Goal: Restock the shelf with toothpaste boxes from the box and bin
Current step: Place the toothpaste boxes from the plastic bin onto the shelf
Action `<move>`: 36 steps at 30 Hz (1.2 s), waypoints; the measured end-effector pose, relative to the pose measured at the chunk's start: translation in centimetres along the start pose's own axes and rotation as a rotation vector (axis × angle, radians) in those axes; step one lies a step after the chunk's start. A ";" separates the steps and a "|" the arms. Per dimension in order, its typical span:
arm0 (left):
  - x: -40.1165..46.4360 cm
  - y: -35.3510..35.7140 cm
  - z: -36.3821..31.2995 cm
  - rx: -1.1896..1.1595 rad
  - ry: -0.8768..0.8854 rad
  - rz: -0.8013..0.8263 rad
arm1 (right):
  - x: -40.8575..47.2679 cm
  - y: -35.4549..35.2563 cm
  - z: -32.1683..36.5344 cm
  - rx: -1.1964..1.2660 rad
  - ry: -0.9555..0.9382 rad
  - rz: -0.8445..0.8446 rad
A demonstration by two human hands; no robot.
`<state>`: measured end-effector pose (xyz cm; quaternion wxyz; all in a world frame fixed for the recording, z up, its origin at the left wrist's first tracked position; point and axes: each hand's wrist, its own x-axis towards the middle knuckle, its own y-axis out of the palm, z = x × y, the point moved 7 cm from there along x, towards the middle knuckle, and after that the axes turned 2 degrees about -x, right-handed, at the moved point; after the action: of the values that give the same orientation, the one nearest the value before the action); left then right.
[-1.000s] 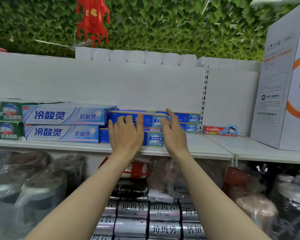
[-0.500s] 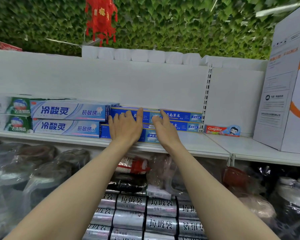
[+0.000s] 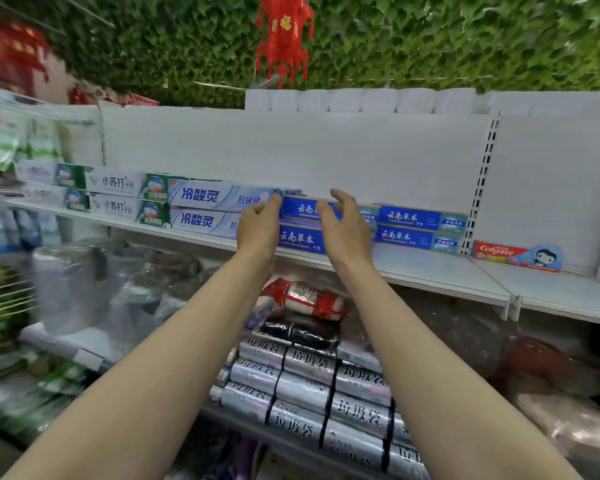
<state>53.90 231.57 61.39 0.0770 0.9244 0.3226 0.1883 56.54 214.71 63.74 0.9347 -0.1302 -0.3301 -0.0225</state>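
Both my hands are up at the white metal shelf (image 3: 440, 271), in front of the stacked dark blue toothpaste boxes (image 3: 300, 209) that lie lengthwise on it. My left hand (image 3: 258, 226) hovers at the left end of that stack, fingers loosely bent, with the fingertips (image 3: 274, 201) at the top box's corner; whether they touch it I cannot tell. My right hand (image 3: 343, 225) is held in front of the middle of the same stack, fingers relaxed and apart, thumb (image 3: 324, 211) crossing the face of the top box. Neither hand is wrapped round anything.

Just right of the stack sit two more blue boxes (image 3: 421, 226), one on the other, set further back against the rear panel. Past them, beyond the slotted upright, lies a red Colgate box with a cartoon child (image 3: 516, 254). Left of the stack, touching it, are two pale blue-and-white toothpaste boxes (image 3: 208, 207), then white-and-green ones (image 3: 129, 195).

My forearms cross the tier below the shelf, hiding part of it: silver rolls with black bands (image 3: 312, 393), a red-and-white packet (image 3: 305, 299) on top of them, and clear plastic-wrapped goods (image 3: 84, 282) to the left. Above the shelf's back panel hangs a red paper lantern (image 3: 284, 32) against a wall of green leaves (image 3: 465, 39).
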 end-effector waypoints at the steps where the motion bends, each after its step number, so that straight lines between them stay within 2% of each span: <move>1: 0.0 -1.2 0.0 0.009 0.001 -0.027 | -0.4 1.2 0.4 0.035 0.013 0.036; 4: 0.2 -5.2 0.2 0.021 -0.025 -0.094 | -1.8 4.8 1.5 0.130 0.069 0.139; 12: 1.7 -15.5 1.6 -0.001 -0.063 -0.225 | -4.4 16.2 3.1 0.201 0.152 0.348; 19: 5.6 -25.8 7.5 0.096 -0.198 -0.280 | -8.2 28.6 0.5 0.196 0.299 0.477; 27: 8.4 -37.1 18.8 0.197 -0.431 -0.344 | -14.6 41.6 -6.5 0.069 0.504 0.593; 32: 6.5 -41.4 26.2 0.278 -0.579 -0.346 | -20.6 46.5 -12.2 -0.029 0.605 0.718; 36: 3.6 -44.6 32.8 0.309 -0.688 -0.414 | -26.8 49.1 -17.7 -0.082 0.711 0.832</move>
<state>44.27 267.91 20.60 0.0770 0.8497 0.4814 -0.2008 52.67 256.38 22.54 0.9127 -0.2707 0.0865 0.2936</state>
